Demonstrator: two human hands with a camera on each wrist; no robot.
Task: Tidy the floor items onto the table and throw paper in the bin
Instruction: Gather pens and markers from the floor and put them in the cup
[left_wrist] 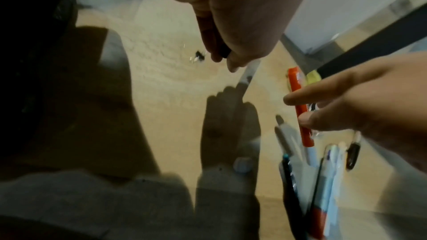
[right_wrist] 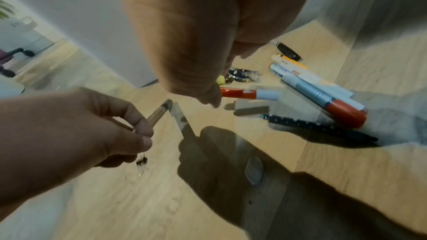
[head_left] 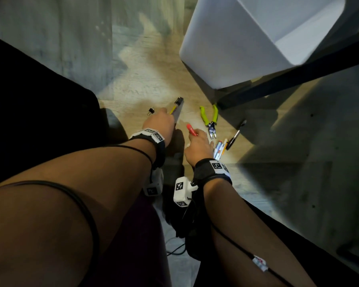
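Both hands are low over the wooden floor [head_left: 133, 83]. My left hand [head_left: 164, 117] grips a clear pen [right_wrist: 159, 114] with a yellow core, together with a flat grey strip [right_wrist: 182, 123] that juts forward. A small black binder clip [head_left: 151, 111] lies on the floor just left of that hand. My right hand [head_left: 195, 134] pinches a red marker [head_left: 191, 129] between thumb and fingers; the wrist views show the red marker [left_wrist: 300, 105] lifted off the boards. Several markers [head_left: 220, 149] and a black pen [head_left: 234, 135] lie right of my right hand.
Green-handled pliers [head_left: 209, 119] lie ahead of the right hand. A white bin [head_left: 226, 48] stands ahead on the right, behind a black table frame bar [head_left: 298, 75]. A black dotted pen [right_wrist: 318, 127] lies by the markers. A dark mass fills the left side.
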